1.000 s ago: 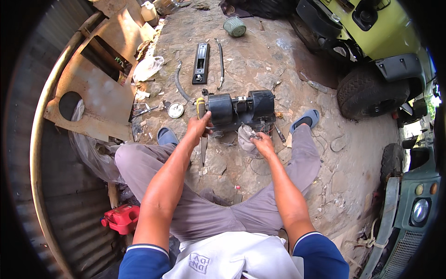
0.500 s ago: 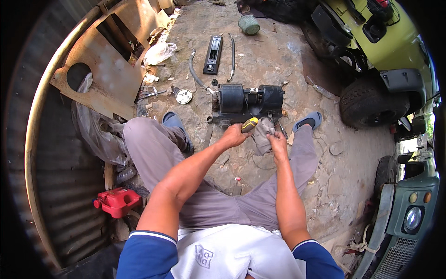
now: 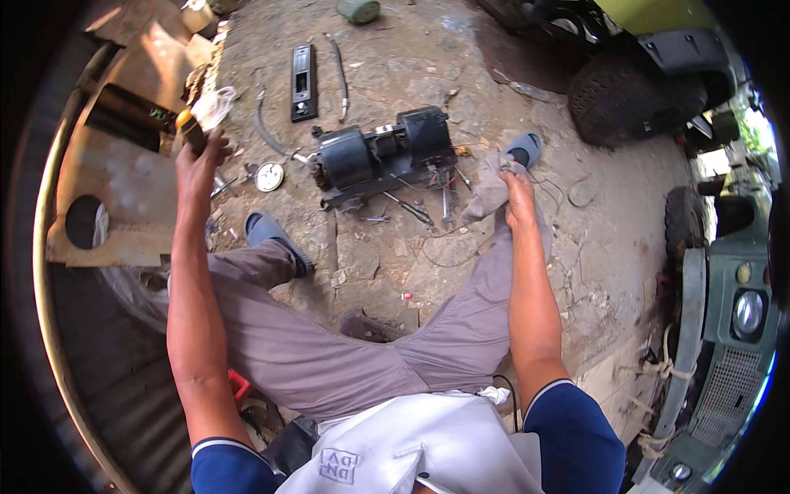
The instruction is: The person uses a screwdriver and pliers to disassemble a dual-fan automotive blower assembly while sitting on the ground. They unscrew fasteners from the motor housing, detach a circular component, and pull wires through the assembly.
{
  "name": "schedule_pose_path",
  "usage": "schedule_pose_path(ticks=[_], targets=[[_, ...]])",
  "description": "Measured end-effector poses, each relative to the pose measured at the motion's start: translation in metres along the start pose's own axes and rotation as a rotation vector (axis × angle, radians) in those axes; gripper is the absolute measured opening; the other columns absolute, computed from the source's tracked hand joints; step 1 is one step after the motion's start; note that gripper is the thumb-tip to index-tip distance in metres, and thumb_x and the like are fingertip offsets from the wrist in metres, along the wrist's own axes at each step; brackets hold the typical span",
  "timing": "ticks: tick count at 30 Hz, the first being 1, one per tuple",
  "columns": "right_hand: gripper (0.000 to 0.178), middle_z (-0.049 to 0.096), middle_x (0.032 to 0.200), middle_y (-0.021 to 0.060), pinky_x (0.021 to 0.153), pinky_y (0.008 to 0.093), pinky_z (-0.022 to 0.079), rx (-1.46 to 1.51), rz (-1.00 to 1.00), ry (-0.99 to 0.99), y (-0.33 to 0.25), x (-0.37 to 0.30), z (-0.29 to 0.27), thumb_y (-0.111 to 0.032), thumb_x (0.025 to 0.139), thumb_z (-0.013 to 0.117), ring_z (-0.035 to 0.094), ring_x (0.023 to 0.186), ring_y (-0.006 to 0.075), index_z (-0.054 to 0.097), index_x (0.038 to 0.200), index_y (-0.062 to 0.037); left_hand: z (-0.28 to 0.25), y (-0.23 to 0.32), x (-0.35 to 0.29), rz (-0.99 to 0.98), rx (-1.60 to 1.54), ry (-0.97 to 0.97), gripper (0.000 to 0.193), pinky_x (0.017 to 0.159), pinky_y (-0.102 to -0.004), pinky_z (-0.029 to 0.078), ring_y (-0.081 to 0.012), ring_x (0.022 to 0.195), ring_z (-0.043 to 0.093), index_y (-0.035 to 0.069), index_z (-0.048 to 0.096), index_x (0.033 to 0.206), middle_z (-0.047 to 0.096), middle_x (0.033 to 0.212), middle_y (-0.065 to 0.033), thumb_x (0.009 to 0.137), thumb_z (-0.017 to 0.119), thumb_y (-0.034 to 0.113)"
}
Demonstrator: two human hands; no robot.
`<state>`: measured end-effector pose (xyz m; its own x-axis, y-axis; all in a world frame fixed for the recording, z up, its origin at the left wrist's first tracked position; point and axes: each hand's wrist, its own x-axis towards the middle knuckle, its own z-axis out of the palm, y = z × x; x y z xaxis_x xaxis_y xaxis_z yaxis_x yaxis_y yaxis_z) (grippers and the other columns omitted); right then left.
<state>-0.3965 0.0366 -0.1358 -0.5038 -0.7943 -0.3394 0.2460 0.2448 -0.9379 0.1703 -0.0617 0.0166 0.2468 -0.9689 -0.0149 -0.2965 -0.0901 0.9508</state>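
My left hand (image 3: pixel 196 160), raised out to the left, is closed around a yellow-and-black screwdriver (image 3: pixel 188 128); only the handle end shows, and its shaft is hidden. Over by my right foot, my right hand (image 3: pixel 518 198) grips a crumpled grey rag (image 3: pixel 484 194) that hangs from the fingers. Between my feet, a little beyond them, a black blower unit with two drums (image 3: pixel 344 155) lies on the ground at a slant. Neither hand touches it. Wires and slim metal tools (image 3: pixel 409 208) lie along its near side.
Beyond the blower lie a black control panel (image 3: pixel 303 82), two hoses (image 3: pixel 339 78) and a green round canister (image 3: pixel 358 10). A round white-faced part (image 3: pixel 269 177) rests near my left sandal. Rusty sheet metal (image 3: pixel 123 214) stands left; a vehicle tyre (image 3: pixel 621 97) and a green vehicle front (image 3: pixel 732 329) stand right.
My left hand has swung far left and up with the screwdriver, away from the blower. My right hand has moved right with the rag. The view has shifted.
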Motion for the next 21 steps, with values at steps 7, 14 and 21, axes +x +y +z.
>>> schedule_pose_path(ticks=[7, 14, 21], targets=[[0.026, 0.063, 0.094, 0.0044, 0.078, 0.0280, 0.045, -0.054, -0.078, 0.085, -0.027, 0.052, -0.029, -0.014, 0.082, 0.071, 0.057, 0.086, 0.0136, 0.059, 0.103, -0.0015, 0.041, 0.014, -0.007, -0.056, 0.024, -0.120, 0.040, 0.076, -0.0289, 0.051, -0.0152, 0.084, 0.068, -0.001, 0.066, 0.106, 0.071, 0.095, -0.0098, 0.096, 0.066, 0.037], [0.037, 0.063, 0.095, 0.0067, 0.078, 0.0281, 0.043, -0.162, -0.055, -0.020, -0.028, 0.056, 0.018, -0.018, 0.082, 0.072, 0.055, 0.086, 0.0136, 0.058, 0.110, 0.0024, 0.060, 0.010, 0.000, -0.067, 0.159, -0.204, 0.039, 0.074, -0.0302, 0.051, -0.0149, 0.081, 0.067, -0.002, 0.064, 0.110, 0.070, 0.094, -0.0103, 0.094, 0.069, 0.033], [0.027, 0.069, 0.093, 0.0067, 0.076, 0.0239, 0.046, -0.224, 0.049, -0.293, -0.034, -0.007, 0.091, -0.006, 0.087, 0.066, 0.061, 0.083, 0.0099, 0.056, 0.111, 0.0017, 0.054, 0.009, 0.010, -0.013, 0.223, -0.152, 0.039, 0.073, -0.0298, 0.050, -0.0110, 0.078, 0.064, -0.001, 0.067, 0.108, 0.070, 0.085, -0.0065, 0.094, 0.069, 0.035]])
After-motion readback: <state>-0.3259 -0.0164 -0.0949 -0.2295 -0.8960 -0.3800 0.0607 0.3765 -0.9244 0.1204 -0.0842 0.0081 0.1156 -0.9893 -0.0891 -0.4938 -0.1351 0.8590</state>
